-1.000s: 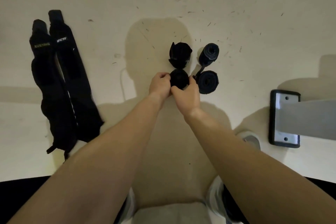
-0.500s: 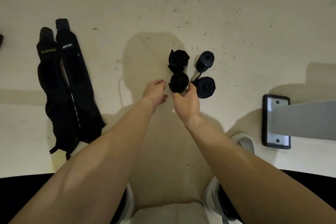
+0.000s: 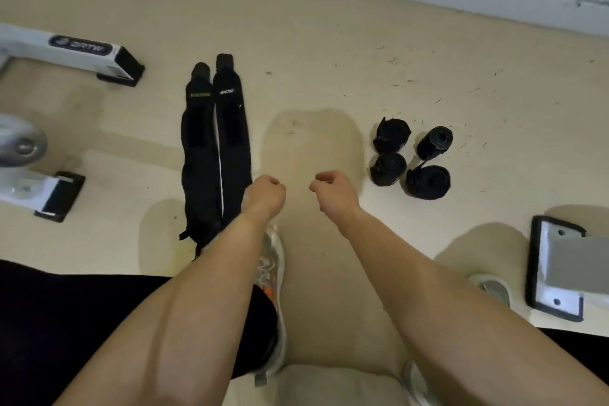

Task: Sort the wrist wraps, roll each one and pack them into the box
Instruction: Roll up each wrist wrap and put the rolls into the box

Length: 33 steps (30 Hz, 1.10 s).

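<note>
Both hands hover loosely curled and empty over the floor (image 3: 313, 76), the left hand (image 3: 265, 192) just beside the two flat unrolled wrist wraps (image 3: 216, 148), whose long axes run away from the person, and the right hand (image 3: 333, 189) nearer the four rolled wraps (image 3: 410, 158).

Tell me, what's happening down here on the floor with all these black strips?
A person is sorting and rolling wrist wraps. Four rolled wraps sit clustered on the floor to the right. Two unrolled wraps lie flat side by side to the left. The left hand and right hand are loosely curled and hold nothing, hovering between the two groups; the left is beside the flat pair. No box is in view.
</note>
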Available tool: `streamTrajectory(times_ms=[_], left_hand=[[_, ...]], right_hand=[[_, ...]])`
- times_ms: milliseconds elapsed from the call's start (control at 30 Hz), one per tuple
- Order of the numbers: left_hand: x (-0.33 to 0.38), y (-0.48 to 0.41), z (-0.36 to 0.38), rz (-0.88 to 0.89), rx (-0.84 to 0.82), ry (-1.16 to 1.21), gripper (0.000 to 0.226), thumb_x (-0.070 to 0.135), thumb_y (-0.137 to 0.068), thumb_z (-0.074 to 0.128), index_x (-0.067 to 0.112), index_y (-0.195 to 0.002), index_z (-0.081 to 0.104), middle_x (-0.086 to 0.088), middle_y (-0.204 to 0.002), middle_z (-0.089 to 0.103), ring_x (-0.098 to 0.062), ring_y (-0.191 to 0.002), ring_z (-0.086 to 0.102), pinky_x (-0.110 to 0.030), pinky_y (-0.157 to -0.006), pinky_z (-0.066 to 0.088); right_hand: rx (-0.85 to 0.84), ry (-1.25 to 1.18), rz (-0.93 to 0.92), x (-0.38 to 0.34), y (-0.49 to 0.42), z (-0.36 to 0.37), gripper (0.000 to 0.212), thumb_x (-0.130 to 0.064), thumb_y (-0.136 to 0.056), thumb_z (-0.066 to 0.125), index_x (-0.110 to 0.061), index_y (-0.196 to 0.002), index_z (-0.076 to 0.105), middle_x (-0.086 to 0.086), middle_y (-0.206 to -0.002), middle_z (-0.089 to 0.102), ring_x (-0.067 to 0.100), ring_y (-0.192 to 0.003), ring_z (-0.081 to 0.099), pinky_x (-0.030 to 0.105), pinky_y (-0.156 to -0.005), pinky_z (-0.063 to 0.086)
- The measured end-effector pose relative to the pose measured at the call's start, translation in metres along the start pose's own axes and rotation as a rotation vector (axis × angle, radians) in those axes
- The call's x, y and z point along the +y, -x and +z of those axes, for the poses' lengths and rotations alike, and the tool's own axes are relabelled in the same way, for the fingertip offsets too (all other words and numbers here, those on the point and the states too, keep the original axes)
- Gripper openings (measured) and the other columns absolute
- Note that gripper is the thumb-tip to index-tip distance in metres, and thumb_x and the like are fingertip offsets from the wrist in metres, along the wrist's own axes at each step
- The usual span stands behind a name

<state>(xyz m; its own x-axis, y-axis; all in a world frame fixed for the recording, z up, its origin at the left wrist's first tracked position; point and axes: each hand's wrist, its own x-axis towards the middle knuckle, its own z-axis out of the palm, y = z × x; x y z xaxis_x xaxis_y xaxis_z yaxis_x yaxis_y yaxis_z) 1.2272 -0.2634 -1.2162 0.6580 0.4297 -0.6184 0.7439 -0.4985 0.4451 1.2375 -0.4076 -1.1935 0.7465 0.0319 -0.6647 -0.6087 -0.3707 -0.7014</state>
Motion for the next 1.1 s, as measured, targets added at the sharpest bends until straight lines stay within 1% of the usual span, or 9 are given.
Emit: streamTrajectory(times_ms=[67,200,367,500,567,700,867,1000,1100], left_hand=[[-0.016,-0.008,-0.016,-0.069,0.076,0.023,0.037,0.021,-0.100,0.051,0.016,-0.135,0.063,-0.010,-0.134,0.065,-0.033,-0.120,0.061,-0.033,-0.085,0.044],[-0.047,-0.028,-0.038,-0.216,0.143,0.078,0.042,0.016,-0.102,0.053,0.013,-0.143,0.054,-0.015,-0.142,0.058,-0.036,-0.130,0.055,-0.037,-0.100,0.046],[-0.067,-0.052,-0.033,-0.342,0.115,0.117,0.054,0.013,-0.099,0.059,0.004,-0.149,0.041,-0.021,-0.144,0.053,-0.038,-0.130,0.054,-0.041,-0.102,0.047],[-0.070,-0.064,-0.021,-0.458,0.099,0.094,0.066,0.018,-0.099,0.066,0.004,-0.153,0.031,-0.022,-0.151,0.042,-0.038,-0.130,0.052,-0.043,-0.102,0.048],[-0.070,-0.069,-0.018,-0.486,0.127,0.083,0.070,0.020,-0.097,0.070,0.004,-0.153,0.031,-0.022,-0.152,0.039,-0.039,-0.131,0.049,-0.043,-0.103,0.047],[-0.077,-0.078,-0.017,-0.501,0.148,0.121,0.066,0.024,-0.093,0.074,0.001,-0.145,0.041,-0.021,-0.139,0.055,-0.036,-0.123,0.058,-0.040,-0.093,0.050],[-0.080,-0.076,-0.021,-0.431,0.177,0.153,0.036,0.032,-0.096,0.068,0.006,-0.120,0.061,-0.010,-0.103,0.063,-0.024,-0.085,0.055,-0.034,-0.072,0.043],[-0.065,-0.067,-0.025,-0.305,0.160,0.185,0.031,0.041,-0.096,0.064,0.013,-0.109,0.065,-0.005,-0.091,0.064,-0.020,-0.076,0.059,-0.034,-0.067,0.049],[-0.052,-0.057,-0.032,-0.245,0.126,0.276,0.034,0.042,-0.096,0.064,0.010,-0.105,0.068,-0.007,-0.093,0.068,-0.020,-0.081,0.063,-0.032,-0.067,0.047]], right_hand=[[-0.055,0.012,0.002,-0.003,-0.006,0.023,0.037,-0.016,-0.092,0.060,-0.013,-0.129,0.059,0.010,-0.125,0.064,0.029,-0.113,0.063,0.049,-0.102,0.051],[-0.164,0.031,0.012,0.000,-0.029,0.070,0.043,-0.008,-0.091,0.054,-0.013,-0.133,0.058,0.012,-0.128,0.063,0.030,-0.117,0.063,0.048,-0.105,0.050],[-0.265,0.076,0.051,0.007,-0.054,0.110,0.051,-0.001,-0.095,0.049,-0.007,-0.145,0.049,0.016,-0.144,0.054,0.032,-0.132,0.052,0.046,-0.113,0.043],[-0.280,0.100,0.109,0.010,-0.068,0.126,0.055,-0.001,-0.097,0.049,-0.005,-0.152,0.040,0.014,-0.151,0.047,0.030,-0.139,0.046,0.032,-0.108,0.040],[-0.282,0.104,0.127,0.012,-0.073,0.135,0.056,-0.006,-0.097,0.052,-0.005,-0.151,0.041,0.015,-0.151,0.048,0.032,-0.139,0.046,0.036,-0.111,0.041],[-0.259,0.129,0.132,0.014,-0.078,0.146,0.047,-0.010,-0.093,0.058,0.000,-0.138,0.050,0.015,-0.131,0.060,0.032,-0.122,0.058,0.042,-0.104,0.049],[-0.264,0.129,0.133,0.020,-0.078,0.151,0.032,-0.015,-0.093,0.063,0.000,-0.122,0.059,0.007,-0.109,0.063,0.031,-0.110,0.064,0.042,-0.097,0.053],[-0.273,0.012,0.170,0.024,-0.079,0.138,0.025,-0.019,-0.096,0.064,0.001,-0.109,0.068,0.009,-0.091,0.069,0.021,-0.078,0.065,0.032,-0.068,0.055],[-0.240,-0.028,0.122,0.015,-0.073,0.113,0.024,-0.020,-0.096,0.066,-0.003,-0.113,0.068,0.011,-0.103,0.072,0.023,-0.091,0.068,0.029,-0.074,0.054]])
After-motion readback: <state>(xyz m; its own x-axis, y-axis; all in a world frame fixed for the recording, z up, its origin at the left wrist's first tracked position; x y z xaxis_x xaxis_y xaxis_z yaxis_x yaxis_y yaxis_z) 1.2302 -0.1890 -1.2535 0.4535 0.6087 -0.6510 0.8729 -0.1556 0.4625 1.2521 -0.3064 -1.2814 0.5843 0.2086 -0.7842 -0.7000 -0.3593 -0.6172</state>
